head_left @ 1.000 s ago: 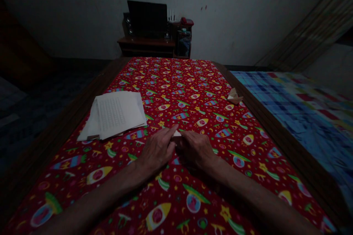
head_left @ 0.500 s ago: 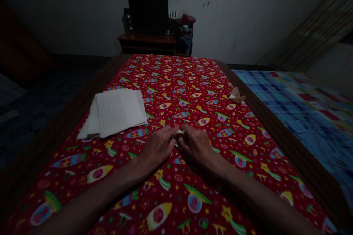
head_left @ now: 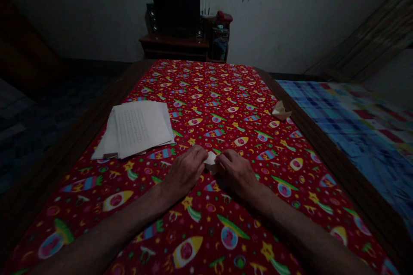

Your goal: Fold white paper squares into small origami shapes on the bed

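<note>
A small folded piece of paper (head_left: 211, 160), pale and creased, is pinched between my two hands over the red patterned cloth (head_left: 196, 137). My left hand (head_left: 189, 165) closes its fingers on the paper's left side. From the right, my right hand (head_left: 237, 169) grips the other side with thumb and fingers together. Parts of the paper are hidden behind the fingertips, and the dim light hides its exact shape.
To the left lies a stack of printed paper sheets (head_left: 142, 129). A folded paper piece (head_left: 281, 111) rests near the table's right edge. Beyond the table's far end stand a monitor (head_left: 176, 12) and speakers on a wooden desk (head_left: 174, 42). A bed with a blue checked cover (head_left: 316, 107) adjoins the right.
My hands have moved slightly apart, and more of the folded paper shows between them. The view has shifted slightly.
</note>
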Available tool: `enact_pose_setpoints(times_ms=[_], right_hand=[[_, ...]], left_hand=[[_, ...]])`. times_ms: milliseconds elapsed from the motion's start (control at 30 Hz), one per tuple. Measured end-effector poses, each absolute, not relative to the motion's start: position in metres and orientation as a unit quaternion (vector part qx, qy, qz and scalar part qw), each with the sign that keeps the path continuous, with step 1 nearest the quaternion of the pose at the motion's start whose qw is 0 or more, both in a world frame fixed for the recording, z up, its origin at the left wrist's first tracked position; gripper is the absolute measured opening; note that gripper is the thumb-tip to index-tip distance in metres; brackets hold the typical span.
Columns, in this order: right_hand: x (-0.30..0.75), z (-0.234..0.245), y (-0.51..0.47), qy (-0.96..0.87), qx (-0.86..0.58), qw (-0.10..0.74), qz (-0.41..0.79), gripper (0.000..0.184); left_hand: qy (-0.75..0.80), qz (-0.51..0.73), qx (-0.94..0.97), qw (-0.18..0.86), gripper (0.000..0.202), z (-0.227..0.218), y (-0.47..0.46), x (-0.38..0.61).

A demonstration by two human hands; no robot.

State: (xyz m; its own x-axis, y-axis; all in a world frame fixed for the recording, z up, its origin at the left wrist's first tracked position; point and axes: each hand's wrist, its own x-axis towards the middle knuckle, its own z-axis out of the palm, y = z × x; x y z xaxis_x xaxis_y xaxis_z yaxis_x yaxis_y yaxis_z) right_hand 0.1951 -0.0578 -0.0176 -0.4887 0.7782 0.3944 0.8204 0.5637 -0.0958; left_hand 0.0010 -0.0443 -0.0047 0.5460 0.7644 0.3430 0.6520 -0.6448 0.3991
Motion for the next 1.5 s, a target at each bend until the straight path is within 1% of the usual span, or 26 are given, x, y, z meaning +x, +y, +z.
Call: enact_pose_setpoints(times_ms=[100, 200, 300, 467, 567, 767, 867, 967, 1100, 1200, 1333, 1500], right_hand=[[0.200, -0.013, -0.061, -0.880, -0.438, 0.174, -0.054, 0.010], [0.207, -0.007, -0.063, -0.902, -0.395, 0.172, -0.028, 0.014], [0.214, -0.003, -0.064, -0.913, -0.367, 0.179, -0.005, 0.019], [0.216, -0.002, -0.069, -0.915, -0.370, 0.163, 0.017, 0.025], [0.216, -0.002, -0.068, -0.913, -0.369, 0.174, 0.014, 0.029], [0.217, 0.001, -0.065, -0.915, -0.361, 0.181, 0.022, 0.024], [0.218, 0.001, -0.066, -0.911, -0.363, 0.191, 0.033, 0.021], [0.218, 0.000, -0.068, -0.898, -0.376, 0.221, 0.053, 0.019], [0.213, -0.003, -0.069, -0.866, -0.416, 0.257, 0.105, 0.015], [0.206, -0.004, -0.064, -0.836, -0.467, 0.248, 0.145, 0.015], [0.198, -0.005, -0.059, -0.811, -0.528, 0.222, 0.121, 0.013], [0.194, -0.008, -0.061, -0.812, -0.538, 0.214, 0.078, 0.013]], left_hand=[[0.355, 0.232, 0.901, 0.092, 0.016, -0.003, -0.045, 0.001], [0.312, 0.219, 0.922, 0.073, 0.019, -0.001, -0.047, 0.000], [0.305, 0.224, 0.924, 0.061, 0.023, -0.001, -0.050, -0.002], [0.300, 0.220, 0.928, 0.031, 0.030, -0.004, -0.055, -0.007], [0.291, 0.212, 0.933, 0.022, 0.035, -0.005, -0.056, -0.011], [0.257, 0.198, 0.946, -0.003, 0.038, -0.004, -0.060, -0.012], [0.253, 0.194, 0.948, 0.018, 0.041, -0.003, -0.062, -0.011], [0.257, 0.173, 0.950, 0.041, 0.041, -0.001, -0.063, -0.010], [0.253, 0.135, 0.957, 0.043, 0.033, 0.003, -0.066, -0.006], [0.248, 0.115, 0.961, 0.040, 0.029, 0.004, -0.068, -0.004], [0.245, 0.120, 0.959, 0.075, 0.033, 0.005, -0.065, -0.005], [0.263, 0.189, 0.930, 0.175, 0.029, 0.004, -0.058, -0.009]])
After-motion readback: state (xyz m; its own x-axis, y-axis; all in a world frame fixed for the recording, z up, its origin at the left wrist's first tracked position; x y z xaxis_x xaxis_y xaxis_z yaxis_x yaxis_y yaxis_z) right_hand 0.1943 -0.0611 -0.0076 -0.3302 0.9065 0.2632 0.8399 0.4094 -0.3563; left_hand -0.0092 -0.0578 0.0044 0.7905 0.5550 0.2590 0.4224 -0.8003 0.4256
